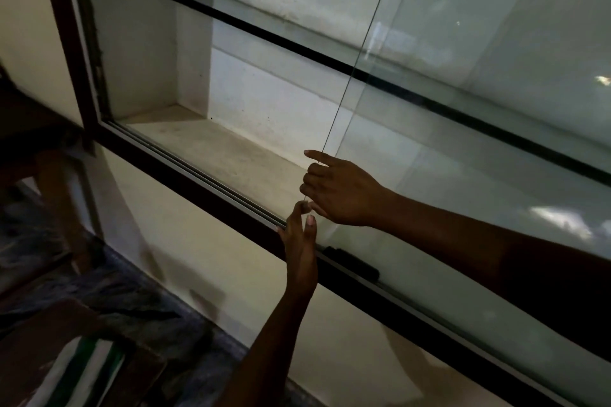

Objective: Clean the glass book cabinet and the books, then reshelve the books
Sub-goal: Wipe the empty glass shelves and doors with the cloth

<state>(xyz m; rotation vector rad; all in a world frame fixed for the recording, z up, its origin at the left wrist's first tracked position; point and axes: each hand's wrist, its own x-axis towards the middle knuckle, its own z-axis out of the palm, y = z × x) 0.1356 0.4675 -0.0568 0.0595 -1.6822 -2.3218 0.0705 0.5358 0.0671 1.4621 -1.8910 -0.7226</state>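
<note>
Reaching from the right, the right hand [340, 192] sits at the free vertical edge of the sliding glass pane [463, 43]. Its index finger [317, 155] points straight out to the left; the other fingers are curled round the pane's edge, gripping it low down.

The left hand [301, 248] comes up from below, just beneath the right. Its fingers [309, 221] are straight and spread a little, open, tips at the pane's bottom corner where it meets the metal track [205, 173]. It holds nothing.

The glass book cabinet [64, 26] is set into a pale wall, dark-framed, filling most of the view. The left portion stands uncovered; the pane covers the right portion. Inside:
- a glass shelf [264, 33] with a dark front edge runs across
- the bottom shelf [215, 149] is pale and dusty-looking, with smudges

A small black fitting [350, 263] lies on the track just right of the left wrist.

Lower left: dark wooden furniture [49, 182], blurred, over a dark patterned floor [132, 301]. A green-and-white striped item [82, 373] shows at the bottom corner; what it is, cannot tell.
</note>
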